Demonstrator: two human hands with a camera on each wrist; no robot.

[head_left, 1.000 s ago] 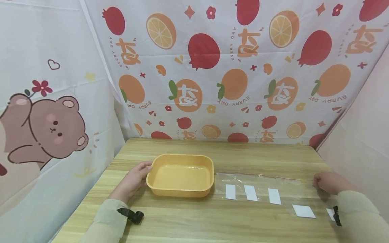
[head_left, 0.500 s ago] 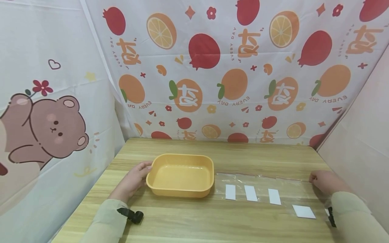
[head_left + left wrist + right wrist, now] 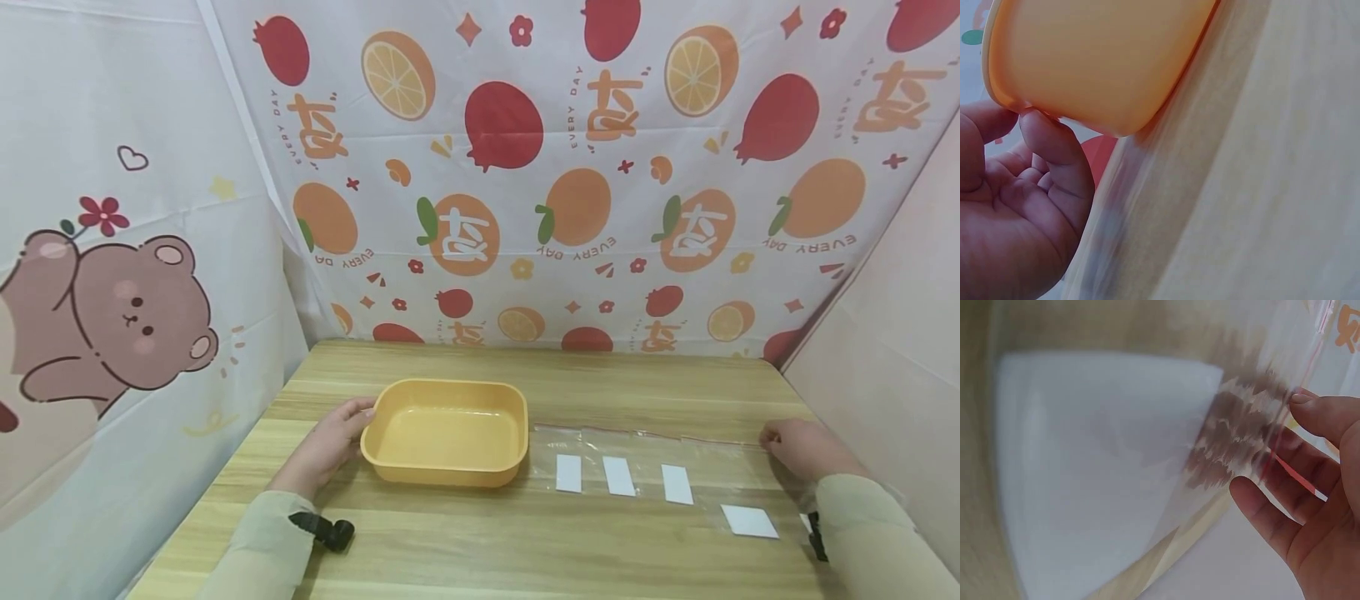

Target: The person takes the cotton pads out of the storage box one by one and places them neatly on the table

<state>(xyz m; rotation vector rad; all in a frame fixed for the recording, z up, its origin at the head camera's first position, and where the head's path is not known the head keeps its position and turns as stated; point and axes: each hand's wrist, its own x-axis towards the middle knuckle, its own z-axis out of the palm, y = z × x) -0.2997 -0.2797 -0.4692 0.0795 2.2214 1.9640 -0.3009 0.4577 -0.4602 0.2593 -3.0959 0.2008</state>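
Observation:
My left hand (image 3: 330,442) pinches the left rim of a yellow rectangular plastic basin (image 3: 442,477). In the left wrist view, its thumb and a finger meet at the edge of the basin (image 3: 1097,69). At the far right, my right hand (image 3: 806,448) holds a clear zip bag by its red-striped seal edge. Close up in the right wrist view, that zip bag (image 3: 1241,394) contains a white card (image 3: 1104,456). The thumb is at the seal and other fingers are behind the film.
Several more clear zip bags lie in an overlapping row right of the basin, with white cards (image 3: 618,477) in them. The wood-grain table (image 3: 480,550) is bordered by a fruit-print cloth (image 3: 562,275) behind and a bear-print cloth (image 3: 142,317) at left.
My right hand has moved slightly left along the table, toward the row of bags, and then nearly stopped. My left hand and the basin have stayed put.

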